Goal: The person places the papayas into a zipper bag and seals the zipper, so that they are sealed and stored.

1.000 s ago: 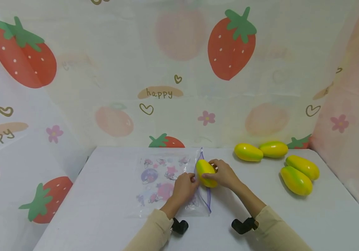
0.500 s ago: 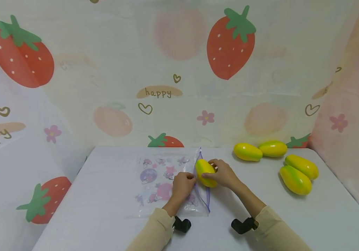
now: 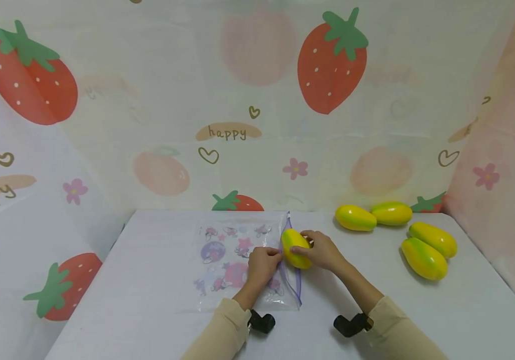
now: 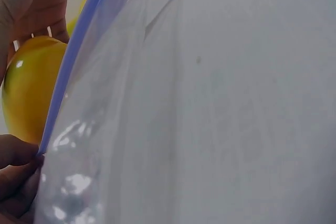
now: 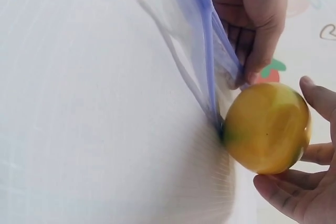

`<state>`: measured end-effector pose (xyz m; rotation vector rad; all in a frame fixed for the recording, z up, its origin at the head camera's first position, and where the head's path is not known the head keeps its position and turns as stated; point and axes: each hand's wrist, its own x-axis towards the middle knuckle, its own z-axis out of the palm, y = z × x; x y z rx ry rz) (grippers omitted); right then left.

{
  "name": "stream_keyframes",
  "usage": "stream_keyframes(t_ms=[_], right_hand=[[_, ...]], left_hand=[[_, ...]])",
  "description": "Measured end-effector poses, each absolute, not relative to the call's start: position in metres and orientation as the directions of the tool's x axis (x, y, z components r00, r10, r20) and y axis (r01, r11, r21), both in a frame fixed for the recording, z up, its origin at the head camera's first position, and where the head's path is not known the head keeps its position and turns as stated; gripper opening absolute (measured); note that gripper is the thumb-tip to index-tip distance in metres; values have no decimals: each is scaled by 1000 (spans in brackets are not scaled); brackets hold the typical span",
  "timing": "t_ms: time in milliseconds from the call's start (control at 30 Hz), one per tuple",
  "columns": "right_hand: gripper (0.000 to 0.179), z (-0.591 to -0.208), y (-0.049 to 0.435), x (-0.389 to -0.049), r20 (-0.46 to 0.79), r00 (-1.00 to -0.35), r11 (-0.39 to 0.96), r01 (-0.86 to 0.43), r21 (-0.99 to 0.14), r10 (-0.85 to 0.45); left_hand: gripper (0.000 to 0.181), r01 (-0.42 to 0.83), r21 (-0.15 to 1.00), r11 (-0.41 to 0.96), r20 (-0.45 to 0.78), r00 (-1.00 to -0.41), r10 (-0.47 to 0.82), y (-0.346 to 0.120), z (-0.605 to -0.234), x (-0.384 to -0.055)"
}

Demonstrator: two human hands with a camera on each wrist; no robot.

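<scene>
A glossy yellow-green fruit (image 3: pixel 294 244), shaped like a mango, is in my right hand (image 3: pixel 324 250), gripped between thumb and fingers at the bag's mouth. Under it lies a clear zip bag (image 3: pixel 234 295), printed with pink and purple cartoon pictures, its purple-edged opening facing right. My left hand (image 3: pixel 263 267) pinches the upper lip of that opening. The left wrist view shows the purple zip strip (image 4: pixel 63 77) between its fingertips, the fruit just beyond. In the right wrist view the two purple strips spread apart, and the fruit (image 5: pixel 268 129) sits right at the gap.
Two similar fruits (image 3: pixel 356 218) lie end to end at the table's back right. A second pair (image 3: pixel 425 259) lies side by side nearer the right edge. Behind the white table (image 3: pixel 149 280) hangs a curtain (image 3: pixel 171 90) printed with strawberries. Black wrist cameras (image 3: pixel 351 325) sit below both hands.
Fingers of the left hand have shifted slightly on the bag's lip and now lie a little closer together. The right hand and the fruit stay almost in place.
</scene>
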<state>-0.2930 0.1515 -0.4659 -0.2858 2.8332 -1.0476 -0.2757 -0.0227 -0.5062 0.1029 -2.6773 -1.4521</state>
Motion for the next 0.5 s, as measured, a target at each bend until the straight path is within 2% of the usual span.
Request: stream_keyframes(t_ms=[300,500], right_hand=[[62,-460,161,-291,-119,-957,683,-99,-724,-265],[65,-461,161,-289,-131,-961,662,-66,-747,-243]], left_hand=[[18,-4,862,508,58,-993,-106,-22,-504,-275],[17,27,871,490,91,-990,-106,-23,-504,-274]])
